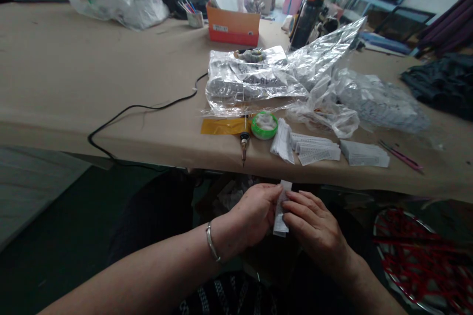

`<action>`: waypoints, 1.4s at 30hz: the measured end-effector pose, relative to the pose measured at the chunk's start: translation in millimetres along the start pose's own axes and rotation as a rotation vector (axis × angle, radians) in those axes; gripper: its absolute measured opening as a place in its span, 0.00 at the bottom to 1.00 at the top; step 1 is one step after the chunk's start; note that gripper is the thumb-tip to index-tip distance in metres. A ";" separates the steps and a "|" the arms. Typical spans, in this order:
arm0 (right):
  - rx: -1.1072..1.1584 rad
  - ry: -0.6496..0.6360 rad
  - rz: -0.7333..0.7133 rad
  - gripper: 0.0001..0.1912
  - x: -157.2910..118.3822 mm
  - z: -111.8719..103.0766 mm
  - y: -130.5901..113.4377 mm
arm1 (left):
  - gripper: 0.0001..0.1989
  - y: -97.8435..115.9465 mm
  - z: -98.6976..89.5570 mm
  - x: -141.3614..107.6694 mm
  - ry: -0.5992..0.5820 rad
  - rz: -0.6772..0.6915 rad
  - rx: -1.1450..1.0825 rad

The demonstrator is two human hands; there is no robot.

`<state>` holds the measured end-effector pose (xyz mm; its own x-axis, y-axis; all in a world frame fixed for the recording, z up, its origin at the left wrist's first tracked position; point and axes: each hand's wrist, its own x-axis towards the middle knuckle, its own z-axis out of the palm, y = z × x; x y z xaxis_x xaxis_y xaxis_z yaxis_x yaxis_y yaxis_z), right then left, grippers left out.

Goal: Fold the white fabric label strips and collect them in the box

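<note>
Below the table edge, my left hand (254, 214) and my right hand (314, 221) pinch a narrow bundle of white printed labels (281, 211) between them, held nearly upright over my lap. On the table just beyond lie more label stacks: a fanned one (283, 141), a spread pile (314, 147) and a neat stack (364, 153). A soldering iron (244, 141) points its tip over the table edge, lying across a strip of amber tape (221, 126). Beside it stands a green round tub (264, 125) with whitish stuff in it.
Clear plastic bags (254, 81) cover the middle of the table (111, 69). A black cord (144, 107) loops over its front edge. Pink tweezers (402, 157) lie at right. Behind are an orange box (234, 24) and a pen cup (195, 19). Red strips fill a basket (424, 256) at lower right.
</note>
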<state>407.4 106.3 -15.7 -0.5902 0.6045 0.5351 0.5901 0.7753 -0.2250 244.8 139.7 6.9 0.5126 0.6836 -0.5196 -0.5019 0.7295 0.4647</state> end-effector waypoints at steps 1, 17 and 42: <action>0.002 0.005 0.009 0.08 0.0 1.1 -1.5 | 0.09 -1.1 -0.8 0.5 -0.009 0.005 -0.002; -0.668 0.134 0.526 0.27 -46.9 -38.2 102.8 | 0.06 -3.4 -2.9 2.9 0.192 -0.093 0.179; 0.033 0.057 0.041 0.10 -2.8 20.2 -27.5 | 0.03 -6.7 -12.6 -7.0 0.083 0.014 -0.008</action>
<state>381.7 86.9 -27.5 -0.5329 0.6253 0.5700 0.5940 0.7562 -0.2743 235.8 129.8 -1.6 0.4460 0.6892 -0.5710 -0.5139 0.7195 0.4671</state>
